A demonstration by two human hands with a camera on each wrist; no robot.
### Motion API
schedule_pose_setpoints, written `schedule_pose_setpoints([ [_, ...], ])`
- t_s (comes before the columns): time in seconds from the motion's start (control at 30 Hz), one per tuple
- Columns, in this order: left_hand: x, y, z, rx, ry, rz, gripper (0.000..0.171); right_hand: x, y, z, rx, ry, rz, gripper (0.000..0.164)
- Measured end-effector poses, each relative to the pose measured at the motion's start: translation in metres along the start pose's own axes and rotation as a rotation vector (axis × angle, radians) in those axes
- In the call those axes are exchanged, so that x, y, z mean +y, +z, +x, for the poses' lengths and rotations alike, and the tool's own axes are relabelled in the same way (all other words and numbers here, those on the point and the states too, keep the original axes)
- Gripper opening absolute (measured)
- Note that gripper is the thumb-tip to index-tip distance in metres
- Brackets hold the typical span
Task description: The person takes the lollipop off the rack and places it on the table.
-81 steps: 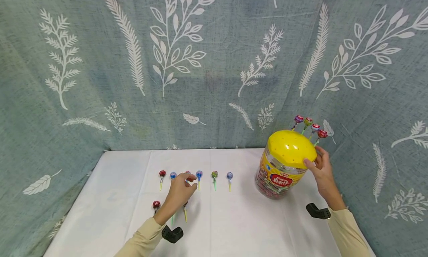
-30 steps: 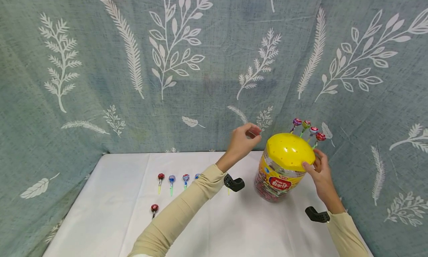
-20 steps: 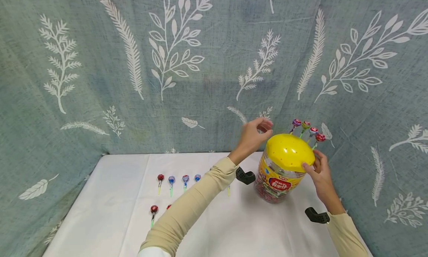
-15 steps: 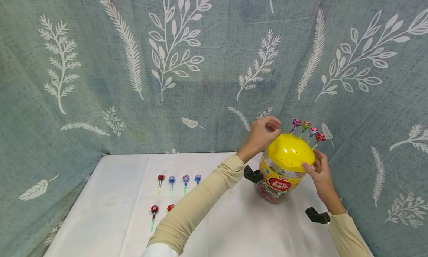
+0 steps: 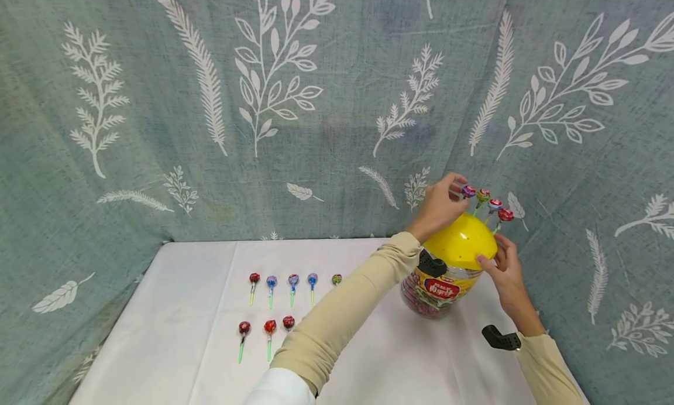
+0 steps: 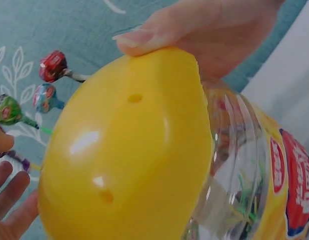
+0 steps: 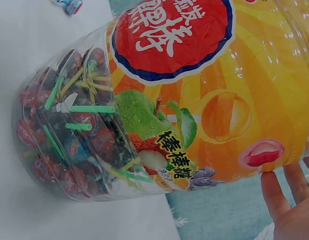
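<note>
Head view: on the white tabletop [image 5: 174, 335], a back row of lollipops [image 5: 271, 282] lies sticks toward me: red, three blue, green. Nearer lies a front row of lollipops [image 5: 244, 329]; three red heads show. My left sleeve [image 5: 342, 311] comes next and may hide more. Right of the rows stands the lollipop jar [image 5: 441, 291]; candies fill its base.

My left hand [image 5: 437, 209] is over the yellow lid [image 5: 460, 250], fingers parted around the purple lollipop [image 5: 468, 191], which stands at the lid's far edge. I cannot tell whether finger and wrapper touch. Beside it stand the green lollipop [image 5: 482, 195], blue lollipop [image 5: 495, 205] and red lollipop [image 5: 505, 215].

My right hand [image 5: 508, 273] grips the jar at its top, thumb on the lid's rim, fingers against the side.

Step in hand, as I judge it: withdrawing the purple lollipop. Next move calls for: pinch just below the head, pull along the stick, brace with the right hand.
</note>
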State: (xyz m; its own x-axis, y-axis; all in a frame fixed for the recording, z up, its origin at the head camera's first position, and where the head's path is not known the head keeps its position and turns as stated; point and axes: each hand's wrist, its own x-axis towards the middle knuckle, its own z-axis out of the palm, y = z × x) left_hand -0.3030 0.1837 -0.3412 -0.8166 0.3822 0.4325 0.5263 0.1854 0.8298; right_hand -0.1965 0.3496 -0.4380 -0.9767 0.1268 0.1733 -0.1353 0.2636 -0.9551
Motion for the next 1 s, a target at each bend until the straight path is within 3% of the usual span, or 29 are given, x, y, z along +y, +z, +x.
schedule_pose_setpoints([
  [0.2, 0.002, 0.013, 0.004, 0.021, 0.009, 0.045, 0.028, -0.001, 0.001, 0.0, -0.003, 0.013, -0.002, 0.07],
  [0.4, 0.002, 0.017, 0.008, 0.109, 0.074, 0.062, 0.02, -0.002, 0.001, 0.0, -0.002, 0.018, -0.003, 0.071],
  [0.63, 0.011, 0.004, 0.01, 0.214, 0.175, 0.057, 0.024, 0.0, -0.001, 0.002, -0.003, 0.02, 0.001, 0.071],
  [1.0, 0.008, -0.018, -0.004, 0.185, 0.209, 0.021, 0.025, 0.0, -0.001, 0.002, -0.012, 0.002, 0.023, 0.07],
])
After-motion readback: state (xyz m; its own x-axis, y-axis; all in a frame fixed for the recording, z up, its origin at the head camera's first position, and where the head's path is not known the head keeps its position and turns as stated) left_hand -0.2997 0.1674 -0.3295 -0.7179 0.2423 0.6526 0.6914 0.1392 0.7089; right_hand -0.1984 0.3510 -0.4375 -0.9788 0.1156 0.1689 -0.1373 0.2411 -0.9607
